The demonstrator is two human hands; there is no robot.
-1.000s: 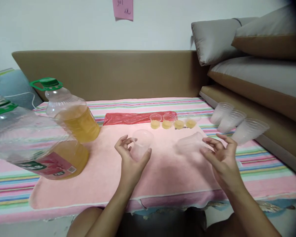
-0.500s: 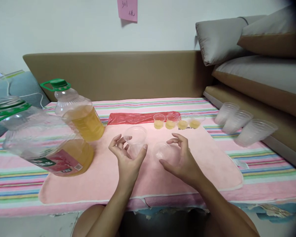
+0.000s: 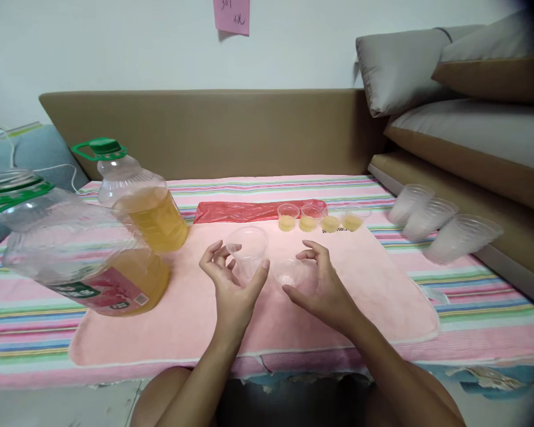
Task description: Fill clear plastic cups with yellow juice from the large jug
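Observation:
My left hand (image 3: 234, 281) is curled around a clear plastic cup (image 3: 249, 243), its rim up and slightly tilted. In my right hand (image 3: 324, 281) a second clear plastic cup (image 3: 289, 274) lies on its side between thumb and fingers, one end facing the left hand. No liquid shows in either cup. The two held cups are close together over the pink mat (image 3: 187, 326); whether they touch I cannot tell. Beyond the hands stands a row of several cups (image 3: 308, 220) with a little yellow drink in each.
On the left stand two big bottles of yellow drink, an open one (image 3: 129, 279) in front and a green-capped one (image 3: 146, 213) behind. A red plastic bag (image 3: 235, 212) lies at the back. Stacked clear cups (image 3: 458, 237) lean at the right, near cushions (image 3: 471, 130).
My right hand has moved slightly left with its cup. The left hand's cup has shifted a little right, so the two cups are closer together.

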